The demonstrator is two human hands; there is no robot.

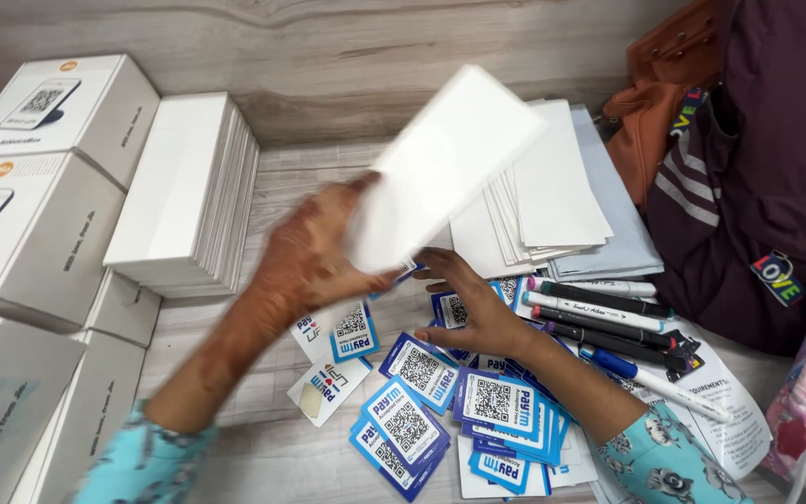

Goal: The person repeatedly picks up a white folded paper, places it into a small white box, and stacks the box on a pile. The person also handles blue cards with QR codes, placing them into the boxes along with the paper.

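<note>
Left hand (305, 257) grips blurred white envelope (440, 168); right hand (478, 303) rests open on blue code cards (496, 401), counter (263, 448).

White square boxes (34, 177) stacked at left, blue-and-white code stickers (440, 401) scattered centre, white envelopes (552, 196) behind.

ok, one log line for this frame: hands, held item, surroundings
left hand: holds white envelope, blurred | right hand: on blue code cards | envelope stack behind | markers right | white boxes left

The white envelope (445, 163) is motion-blurred — it hides the left hand (305, 261) fingertips, grip unclear.
</note>
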